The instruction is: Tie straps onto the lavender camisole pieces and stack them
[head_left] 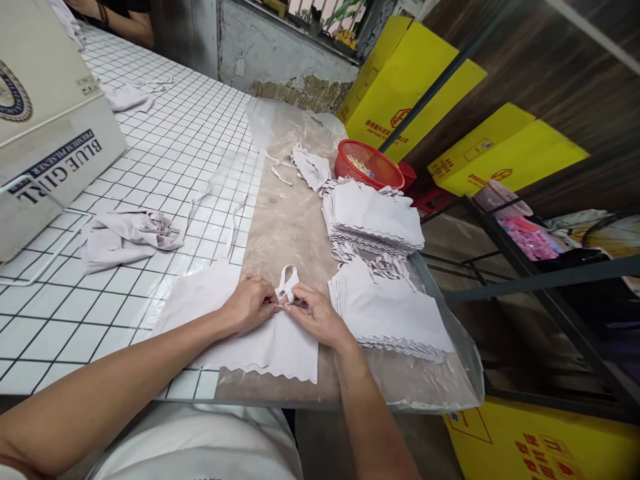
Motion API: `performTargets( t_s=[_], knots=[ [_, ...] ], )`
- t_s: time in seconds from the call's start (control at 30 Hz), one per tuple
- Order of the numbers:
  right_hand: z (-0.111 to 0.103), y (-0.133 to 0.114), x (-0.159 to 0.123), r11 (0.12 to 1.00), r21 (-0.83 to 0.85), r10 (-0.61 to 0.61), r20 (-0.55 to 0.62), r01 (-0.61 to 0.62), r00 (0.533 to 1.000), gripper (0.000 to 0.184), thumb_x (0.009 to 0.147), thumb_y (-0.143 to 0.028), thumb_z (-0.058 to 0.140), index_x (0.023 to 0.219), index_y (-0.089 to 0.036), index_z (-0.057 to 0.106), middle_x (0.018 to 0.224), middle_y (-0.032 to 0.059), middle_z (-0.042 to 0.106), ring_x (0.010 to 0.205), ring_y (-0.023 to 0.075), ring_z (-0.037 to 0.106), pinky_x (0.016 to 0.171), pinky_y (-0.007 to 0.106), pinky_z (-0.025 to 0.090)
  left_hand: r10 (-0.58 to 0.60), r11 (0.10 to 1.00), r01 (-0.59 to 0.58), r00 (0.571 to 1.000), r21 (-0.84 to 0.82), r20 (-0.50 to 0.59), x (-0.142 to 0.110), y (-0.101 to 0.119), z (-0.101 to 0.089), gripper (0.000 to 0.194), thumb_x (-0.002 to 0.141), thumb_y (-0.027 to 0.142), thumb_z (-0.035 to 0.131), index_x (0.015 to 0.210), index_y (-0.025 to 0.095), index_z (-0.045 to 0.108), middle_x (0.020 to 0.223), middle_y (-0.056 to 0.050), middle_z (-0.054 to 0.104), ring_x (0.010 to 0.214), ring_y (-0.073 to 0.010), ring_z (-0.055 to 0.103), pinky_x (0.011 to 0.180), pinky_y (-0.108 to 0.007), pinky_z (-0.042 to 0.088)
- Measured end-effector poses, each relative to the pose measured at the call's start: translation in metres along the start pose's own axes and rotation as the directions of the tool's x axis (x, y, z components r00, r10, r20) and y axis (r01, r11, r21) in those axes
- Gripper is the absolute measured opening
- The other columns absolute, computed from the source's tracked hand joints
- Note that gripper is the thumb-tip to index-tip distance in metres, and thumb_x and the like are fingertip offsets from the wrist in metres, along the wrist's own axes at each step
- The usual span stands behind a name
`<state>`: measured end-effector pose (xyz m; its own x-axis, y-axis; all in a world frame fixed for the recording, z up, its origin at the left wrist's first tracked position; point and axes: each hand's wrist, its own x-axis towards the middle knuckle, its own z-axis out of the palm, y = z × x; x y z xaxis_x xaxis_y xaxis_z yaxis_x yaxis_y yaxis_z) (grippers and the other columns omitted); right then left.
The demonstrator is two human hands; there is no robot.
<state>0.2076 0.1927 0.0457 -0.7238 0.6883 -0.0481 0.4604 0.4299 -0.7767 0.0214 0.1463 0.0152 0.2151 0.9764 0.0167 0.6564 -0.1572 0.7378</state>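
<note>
A pale lilac garment piece (280, 350) with a scalloped lower edge lies flat in front of me, half on the grid cloth and half on a plastic sheet. At its upper edge a thin strap (289, 273) stands up in a loop. My left hand (253, 301) pinches the strap's base from the left, fingertips pressed together. From the right, my right hand (313, 312) pinches the same spot, its fingertips almost touching the left ones. What exactly lies between the fingertips is too small to make out. Stacked matching pieces (390, 307) lie just right of my right hand.
A second stack of pieces (375, 210) lies behind the first, near a red basket (367, 163). Crumpled fabric (130, 239) and a Blue Girl carton (55, 133) are on the left. Yellow boxes (400, 87) and a dark metal rack (530, 287) stand at right. Another person's arm (133, 27) shows far left.
</note>
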Motion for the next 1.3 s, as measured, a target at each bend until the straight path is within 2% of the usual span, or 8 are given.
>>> performTargets(
  t_s=[0.13, 0.27, 0.43, 0.6, 0.73, 0.9, 1.1, 1.3],
  knots=[
    [0.0, 0.001, 0.004, 0.816, 0.534, 0.224, 0.064, -0.223, 0.973, 0.026, 0.083, -0.044, 0.065, 0.089, -0.019, 0.062, 0.087, 0.0033, 0.068, 0.081, 0.0163, 0.062, 0.078, 0.03, 0.047, -0.017, 1.0, 0.017, 1.0, 0.008, -0.011, 0.001, -0.001, 0.003, 0.012, 0.08, 0.021, 0.069, 0.068, 0.018, 0.069, 0.074, -0.003, 0.07, 0.084, -0.0223, 0.06, 0.085, -0.039, 0.034],
    [-0.01, 0.0, 0.023, 0.746, 0.619, 0.35, -0.054, -0.243, 0.935, 0.035, 0.075, -0.046, 0.073, 0.095, -0.02, 0.058, 0.075, 0.0009, 0.07, 0.068, 0.0146, 0.062, 0.07, 0.028, 0.047, -0.011, 1.0, 0.011, 0.999, 0.003, -0.036, 0.001, -0.001, 0.005, 0.011, 0.079, 0.023, 0.07, 0.069, 0.019, 0.07, 0.073, -0.003, 0.07, 0.082, -0.0217, 0.06, 0.086, -0.039, 0.034],
    [-0.022, -0.007, 0.056, 0.935, 0.031, 0.338, -0.387, -0.354, 0.858, 0.015, 0.09, -0.034, 0.057, 0.09, -0.02, 0.061, 0.076, 0.0042, 0.07, 0.074, 0.0191, 0.065, 0.069, 0.029, 0.044, 0.0, 0.999, 0.002, 0.999, 0.05, -0.041, 0.0, -0.001, 0.007, 0.008, 0.081, 0.024, 0.067, 0.075, 0.019, 0.067, 0.078, -0.004, 0.069, 0.085, -0.0236, 0.06, 0.086, -0.041, 0.036],
    [-0.002, -0.008, 0.065, 0.673, -0.566, 0.008, -0.639, -0.476, 0.77, 0.015, 0.094, -0.031, 0.055, 0.093, -0.017, 0.061, 0.099, 0.0135, 0.068, 0.096, 0.0263, 0.06, 0.078, 0.034, 0.039, 0.053, 0.986, -0.028, 0.987, 0.165, -0.15, -0.002, 0.003, 0.012, 0.017, 0.083, 0.024, 0.065, 0.099, 0.017, 0.061, 0.103, -0.009, 0.064, 0.096, -0.0267, 0.058, 0.088, -0.044, 0.039],
    [0.026, 0.005, 0.062, 0.6, -0.735, -0.17, -0.503, -0.316, 0.847, 0.018, 0.099, -0.031, 0.047, 0.097, -0.018, 0.06, 0.095, 0.0116, 0.066, 0.094, 0.0247, 0.057, 0.077, 0.034, 0.036, 0.112, 0.96, -0.068, 0.982, 0.27, -0.152, -0.009, 0.009, 0.018, 0.018, 0.088, 0.023, 0.058, 0.105, 0.017, 0.059, 0.114, -0.014, 0.059, 0.107, -0.0303, 0.053, 0.091, -0.048, 0.04],
    [0.029, 0.019, 0.065, 0.596, -0.756, -0.142, -0.433, -0.272, 0.89, 0.014, 0.096, -0.026, 0.05, 0.099, -0.017, 0.061, 0.096, 0.0121, 0.065, 0.093, 0.0255, 0.055, 0.074, 0.034, 0.034, 0.181, 0.928, -0.135, 0.978, 0.348, -0.104, -0.021, 0.002, -0.003, 0.012, 0.089, 0.022, 0.058, 0.1, 0.017, 0.061, 0.127, -0.013, 0.057, 0.113, -0.0304, 0.049, 0.097, -0.049, 0.037],
    [0.033, -0.018, 0.114, 0.905, -0.37, 0.067, -0.365, -0.211, 0.928, 0.025, 0.094, -0.034, 0.05, 0.074, -0.021, 0.057, 0.085, 0.0064, 0.062, 0.085, 0.0207, 0.055, 0.076, 0.031, 0.039, -0.102, 0.939, 0.223, 0.908, 0.263, -0.407, -0.02, -0.054, -0.067, 0.007, 0.085, 0.025, 0.062, 0.084, 0.018, 0.061, 0.1, -0.01, 0.06, 0.098, -0.0281, 0.052, 0.082, -0.042, 0.041],
    [0.07, -0.052, 0.165, 0.956, 0.035, 0.294, -0.114, -0.292, 0.949, 0.017, 0.076, -0.027, 0.065, 0.068, -0.021, 0.051, 0.068, -0.0015, 0.055, 0.069, 0.0145, 0.052, 0.066, 0.025, 0.039, -0.235, 0.921, 0.344, 0.863, 0.18, -0.447, -0.014, -0.074, -0.072, 0.022, 0.081, 0.032, 0.066, 0.069, 0.019, 0.053, 0.085, -0.006, 0.06, 0.092, -0.0269, 0.053, 0.079, -0.04, 0.038]
  ],
)
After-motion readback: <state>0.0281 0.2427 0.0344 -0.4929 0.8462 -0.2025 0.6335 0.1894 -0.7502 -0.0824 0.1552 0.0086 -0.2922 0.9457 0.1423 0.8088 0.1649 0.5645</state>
